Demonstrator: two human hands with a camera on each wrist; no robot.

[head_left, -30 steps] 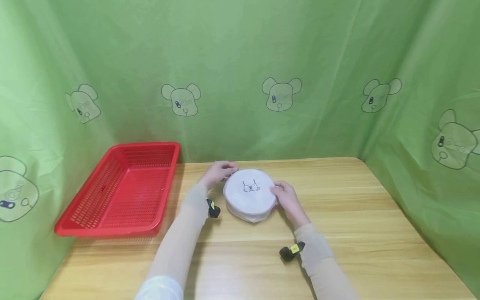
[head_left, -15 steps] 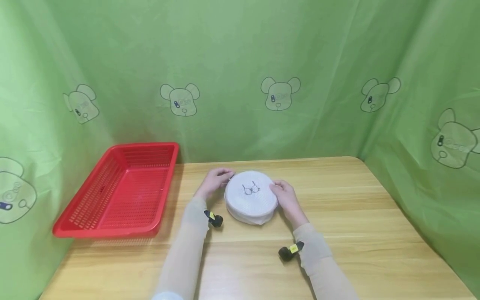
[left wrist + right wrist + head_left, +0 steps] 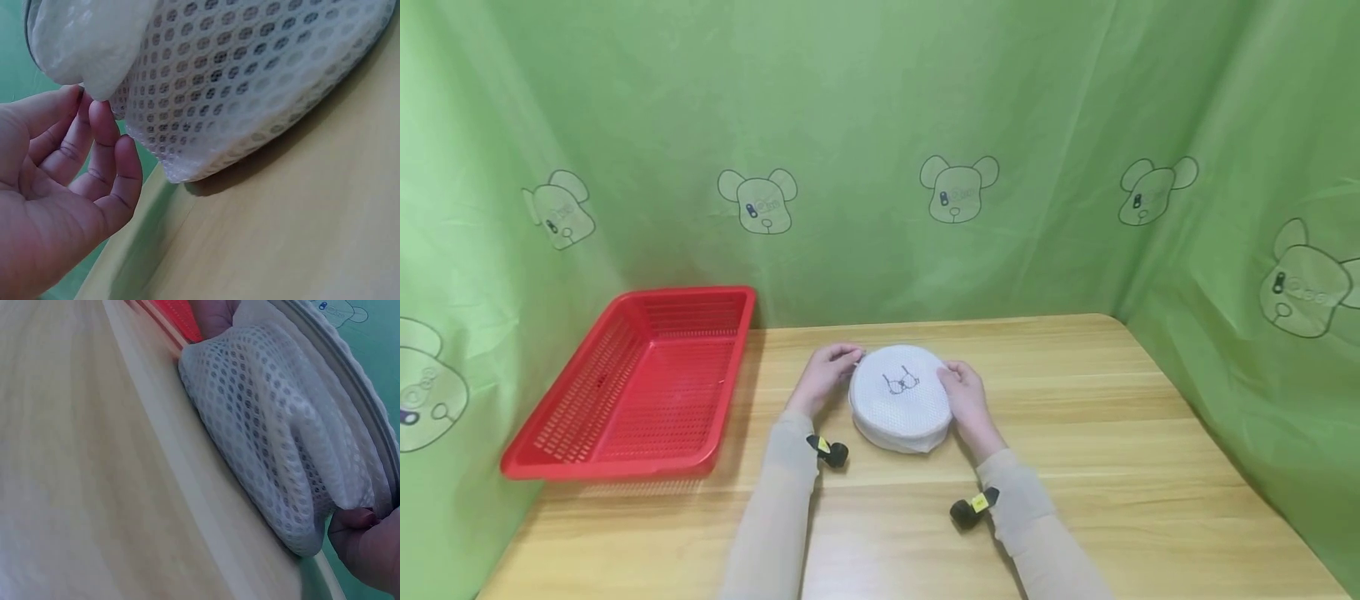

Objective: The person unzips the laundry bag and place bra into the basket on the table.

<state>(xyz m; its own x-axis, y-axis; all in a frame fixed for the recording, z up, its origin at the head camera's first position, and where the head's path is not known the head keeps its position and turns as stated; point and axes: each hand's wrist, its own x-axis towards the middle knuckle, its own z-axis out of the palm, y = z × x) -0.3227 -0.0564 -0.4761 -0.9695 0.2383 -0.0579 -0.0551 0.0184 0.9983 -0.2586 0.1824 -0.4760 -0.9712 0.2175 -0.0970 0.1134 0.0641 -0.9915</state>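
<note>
A round white mesh laundry bag [image 3: 901,412] with a bra outline printed on its top lies on the table between both hands. At its left rim, the left hand [image 3: 822,379] pinches the edge between thumb and forefinger; in the left wrist view, the thumb and fingertips meet at the mesh bag's [image 3: 250,69] white fabric. The right hand [image 3: 966,406] grips the right rim, and its thumb presses into the fabric in the right wrist view. A grey zipper [image 3: 359,365] curves along the bag's upper edge there. The bag's sides look soft and creased.
A red perforated plastic basket [image 3: 670,400] stands on the left of the wooden table [image 3: 1120,467]. Green curtains [image 3: 857,100] with bear-head prints hang behind and on both sides. Each wrist wears a small black camera.
The left hand has moved a little nearer along the bag's left rim. The bag has shifted slightly nearer and turned a little. The right hand keeps its hold on the right rim.
</note>
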